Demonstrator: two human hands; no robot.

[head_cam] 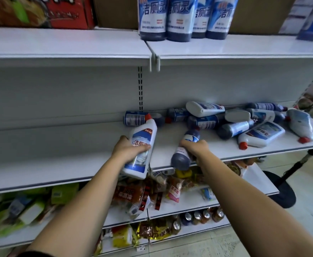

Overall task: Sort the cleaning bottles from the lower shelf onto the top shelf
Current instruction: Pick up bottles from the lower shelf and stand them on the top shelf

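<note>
Gripping bottles at the lower shelf [59, 154] front edge.
Left hand [128, 152] clasps white bottle [142, 145]; right hand [195, 148] clasps dark blue bottle [184, 153].

Top-shelf bottles [181, 17] cropped above.

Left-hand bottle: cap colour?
Red cap on the white bottle; seen clearly in the head view.

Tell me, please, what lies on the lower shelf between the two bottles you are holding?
Nothing: in the head view, only bare white shelf shows between the white bottle and the dark blue bottle.
</note>
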